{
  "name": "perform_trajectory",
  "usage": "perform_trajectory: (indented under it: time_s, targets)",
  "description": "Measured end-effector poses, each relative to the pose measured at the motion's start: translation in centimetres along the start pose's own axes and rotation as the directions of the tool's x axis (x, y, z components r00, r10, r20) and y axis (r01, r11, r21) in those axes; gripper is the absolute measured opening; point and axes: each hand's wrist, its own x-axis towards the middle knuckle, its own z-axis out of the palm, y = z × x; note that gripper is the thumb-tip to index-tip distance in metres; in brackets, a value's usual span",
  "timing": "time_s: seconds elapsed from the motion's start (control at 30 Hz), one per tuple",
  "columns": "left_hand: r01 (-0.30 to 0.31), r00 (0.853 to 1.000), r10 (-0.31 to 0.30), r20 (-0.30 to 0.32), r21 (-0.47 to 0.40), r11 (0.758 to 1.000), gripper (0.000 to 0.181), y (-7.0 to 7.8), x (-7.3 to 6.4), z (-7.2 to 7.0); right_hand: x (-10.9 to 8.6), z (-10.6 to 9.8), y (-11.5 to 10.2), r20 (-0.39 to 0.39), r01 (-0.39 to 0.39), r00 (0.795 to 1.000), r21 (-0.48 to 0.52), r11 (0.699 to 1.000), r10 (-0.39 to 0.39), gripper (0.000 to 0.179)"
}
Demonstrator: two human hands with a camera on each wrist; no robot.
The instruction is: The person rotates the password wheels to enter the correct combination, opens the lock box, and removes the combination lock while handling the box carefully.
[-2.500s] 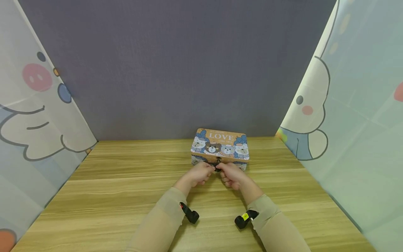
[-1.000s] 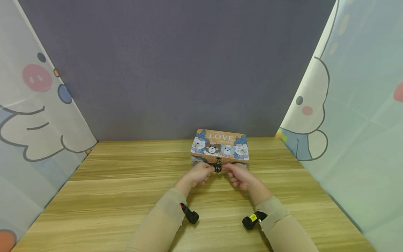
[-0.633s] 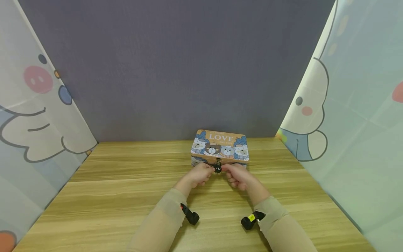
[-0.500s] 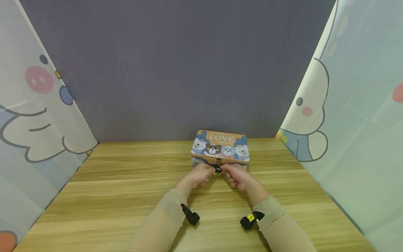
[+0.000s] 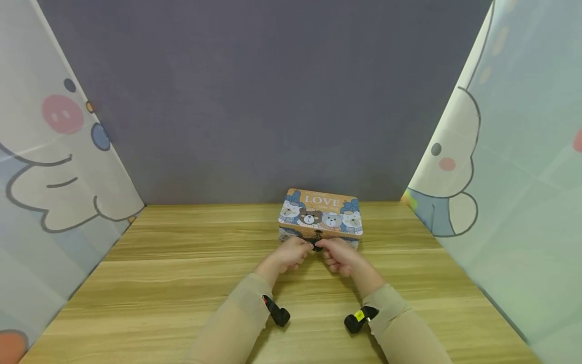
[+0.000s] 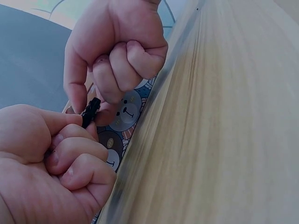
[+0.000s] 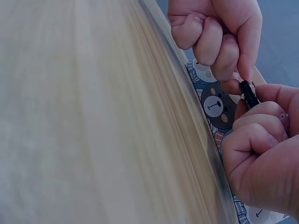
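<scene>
A tin box (image 5: 320, 215) with a "LOVE" lid and cartoon bears stands closed at the back of the table. At its front clasp hangs a small black combination padlock (image 5: 317, 247), mostly covered by fingers. My left hand (image 5: 290, 254) pinches the padlock's left side between thumb and index finger. From the other side my right hand (image 5: 341, 257) pinches it with thumb and index finger, the other fingers curled in. In the left wrist view the dark padlock (image 6: 90, 112) shows between both hands' fingertips; its number wheels are hidden.
The wood-grain table (image 5: 182, 283) spreads around the box. Behind the box rises a dark grey panel (image 5: 263, 101). Cartoon-printed curtains (image 5: 514, 202) flank both sides. Each wrist carries a black camera (image 5: 278, 314).
A second ago my right hand was slightly apart to the right, with the number wheels showing. It has moved left onto the padlock, covering them. My left hand keeps its pinch.
</scene>
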Motion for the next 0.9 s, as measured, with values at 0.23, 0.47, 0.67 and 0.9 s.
perform_trajectory:
  time_s: [0.23,0.47,0.67,0.9]
  targets:
    - [0.007,1.0,-0.007,0.004,-0.006,1.0,0.038,0.1,0.08,0.15,-0.17,0.14,-0.14,-0.022,-0.006,1.0,-0.02,1.0,0.006,0.019]
    - [0.003,1.0,-0.003,-0.011,0.006,1.0,0.038,0.07,0.04,0.16,-0.23,0.34,-0.29,-0.016,0.002,1.0,-0.032,0.999,-0.003,0.016]
    - [0.012,1.0,-0.012,-0.012,0.003,1.0,0.04,-0.09,0.16,0.12,-0.2,0.37,-0.31,-0.028,-0.004,1.0,-0.037,0.999,0.003,0.017]
    - [0.012,1.0,-0.012,-0.019,0.011,1.0,0.043,-0.2,0.36,0.17,-0.17,0.37,-0.32,-0.026,-0.007,1.0,-0.026,1.0,0.006,0.02]
